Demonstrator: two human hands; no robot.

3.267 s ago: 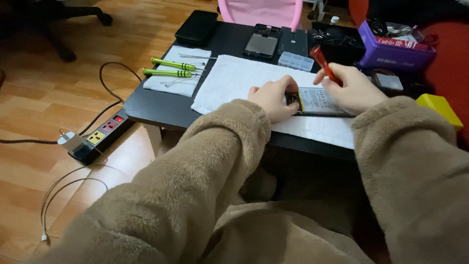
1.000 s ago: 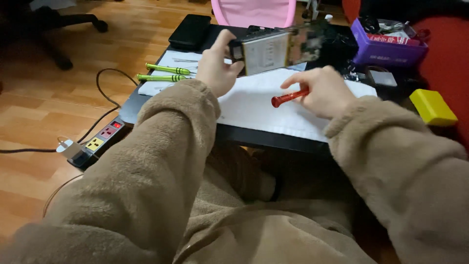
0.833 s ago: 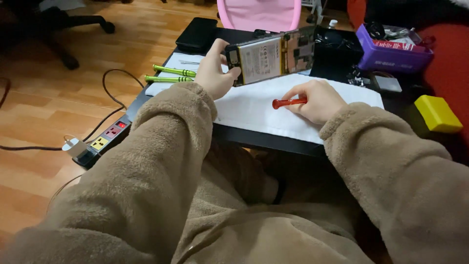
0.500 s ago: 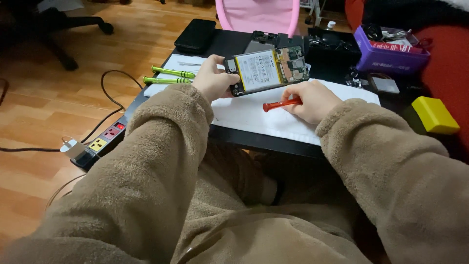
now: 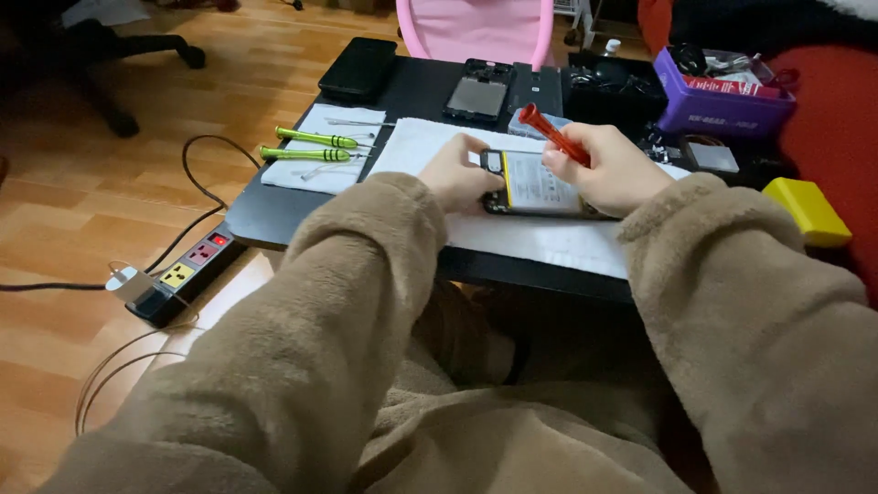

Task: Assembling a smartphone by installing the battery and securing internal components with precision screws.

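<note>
Change: Since the earlier frames, the opened phone (image 5: 540, 183) has come down from being lifted up in the left hand and is now lying flat on the white sheet (image 5: 540, 242); the red screwdriver (image 5: 554, 134) has risen off the sheet and is now sitting up in the right hand.
Left hand: the left hand (image 5: 459, 174) is curling around the phone's left edge, fingers closed on it, pinning it to the sheet.
Right hand: the right hand (image 5: 607, 167) is pinching the red screwdriver between closed fingers, the handle slanting up and away to the left, and resting over the phone's right side.
Opened phone: it is lying between the two hands, insides facing up, touching both.
Left of the left hand: two green screwdrivers (image 5: 311, 146) are lying side by side on a white cloth (image 5: 315, 174), well apart from the hand.
Beyond the hands: a second phone (image 5: 477, 91) and a black case (image 5: 358, 69) are sitting farther back on the black table (image 5: 274, 215).
Beyond the right hand: a purple box (image 5: 722, 101) of parts is standing at the far corner.
Right of the right hand: a yellow block (image 5: 807, 210) is lying near the sleeve.
Floor, left of the left arm: a power strip (image 5: 183, 274) is lying on the wood.
</note>
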